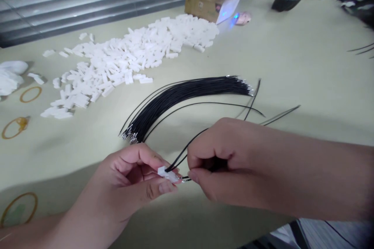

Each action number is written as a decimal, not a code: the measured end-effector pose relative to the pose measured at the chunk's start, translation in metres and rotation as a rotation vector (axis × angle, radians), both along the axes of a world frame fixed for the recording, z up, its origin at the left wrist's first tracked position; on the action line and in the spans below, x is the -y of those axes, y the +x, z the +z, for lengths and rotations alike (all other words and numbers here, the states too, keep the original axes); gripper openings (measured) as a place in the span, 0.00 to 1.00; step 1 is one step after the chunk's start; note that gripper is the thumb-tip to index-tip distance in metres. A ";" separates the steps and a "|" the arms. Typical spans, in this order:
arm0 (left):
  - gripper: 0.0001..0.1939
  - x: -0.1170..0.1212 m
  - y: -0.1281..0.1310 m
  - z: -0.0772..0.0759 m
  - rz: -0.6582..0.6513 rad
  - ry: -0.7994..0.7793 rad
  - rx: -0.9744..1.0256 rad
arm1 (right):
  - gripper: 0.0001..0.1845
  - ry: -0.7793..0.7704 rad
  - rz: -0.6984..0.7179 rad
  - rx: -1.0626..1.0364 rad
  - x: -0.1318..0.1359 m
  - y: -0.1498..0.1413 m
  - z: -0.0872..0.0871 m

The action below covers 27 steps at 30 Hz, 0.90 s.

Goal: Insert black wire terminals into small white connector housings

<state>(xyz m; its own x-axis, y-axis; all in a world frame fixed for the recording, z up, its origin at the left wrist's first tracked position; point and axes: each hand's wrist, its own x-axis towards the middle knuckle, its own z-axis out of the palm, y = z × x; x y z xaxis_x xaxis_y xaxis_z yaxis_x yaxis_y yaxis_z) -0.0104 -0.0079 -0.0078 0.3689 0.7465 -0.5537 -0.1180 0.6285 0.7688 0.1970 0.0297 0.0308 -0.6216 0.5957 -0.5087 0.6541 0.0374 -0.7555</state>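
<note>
My left hand pinches a small white plastic connector between thumb and fingers. Thin black wires run out of the connector's end toward the right. My right hand is closed in a pinch on a black wire right beside the connector, its metal tip close to the housing. A bundle of black wires with metal terminals lies on the table just beyond both hands. A big heap of white connectors spreads across the far left of the table.
The pale table carries a tissue box at the back, a small pink object next to it, yellow rubber bands at the left and a dark object at the far right. Slatted shutters run behind.
</note>
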 end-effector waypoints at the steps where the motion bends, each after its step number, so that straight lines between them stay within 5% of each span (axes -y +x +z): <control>1: 0.06 0.001 -0.001 -0.001 -0.002 0.005 0.006 | 0.12 -0.007 0.005 0.008 -0.001 0.000 0.000; 17: 0.08 -0.006 0.005 0.003 0.005 -0.028 0.031 | 0.12 0.245 0.067 -0.051 -0.001 -0.002 -0.004; 27: 0.06 -0.005 0.004 0.004 0.000 -0.031 0.089 | 0.11 0.141 0.051 0.029 0.001 0.000 -0.007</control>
<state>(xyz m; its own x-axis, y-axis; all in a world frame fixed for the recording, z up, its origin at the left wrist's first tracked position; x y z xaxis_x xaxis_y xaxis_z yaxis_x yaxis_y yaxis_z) -0.0069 -0.0027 -0.0036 0.4174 0.7298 -0.5414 -0.1849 0.6516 0.7357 0.1966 0.0282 0.0235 -0.6391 0.6306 -0.4403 0.6698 0.1751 -0.7216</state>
